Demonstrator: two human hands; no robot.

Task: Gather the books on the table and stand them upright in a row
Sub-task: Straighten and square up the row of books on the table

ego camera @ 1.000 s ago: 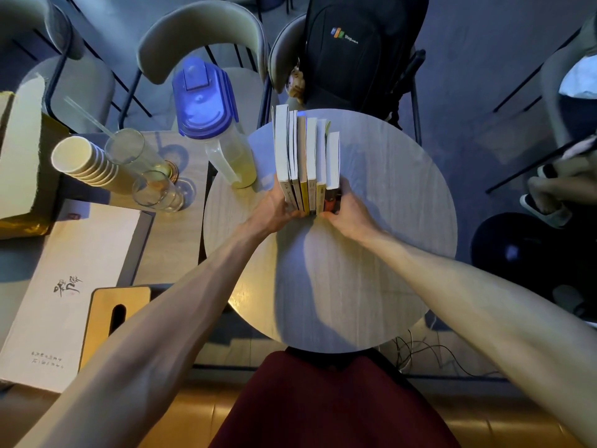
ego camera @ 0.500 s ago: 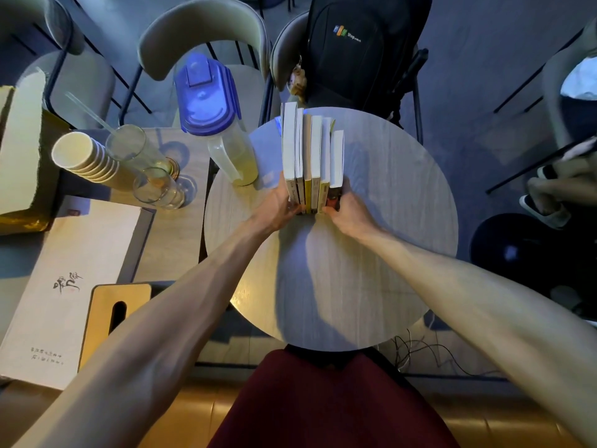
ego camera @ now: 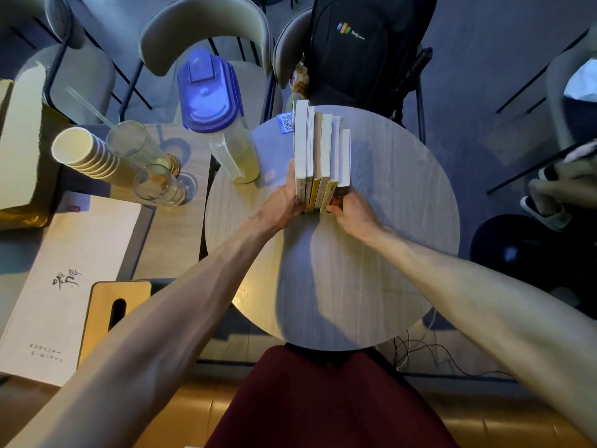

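Books (ego camera: 319, 156) stand upright in a tight row on the round worktop (ego camera: 387, 253), spines facing the person. Left hand (ego camera: 284, 205) presses flat against the row's left side, fingers hidden behind the outer book. Right hand (ego camera: 353, 215) presses on the right end, fingers (ego camera: 336, 210) curled at the last spine. Row is squeezed between both hands. Pitcher (ego camera: 223, 124) sits just left.

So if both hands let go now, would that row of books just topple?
Possibly. The row of books stands on edge with nothing bracing it but the left hand and right hand. The books look thin and unequal in height, so they would probably lean sideways.
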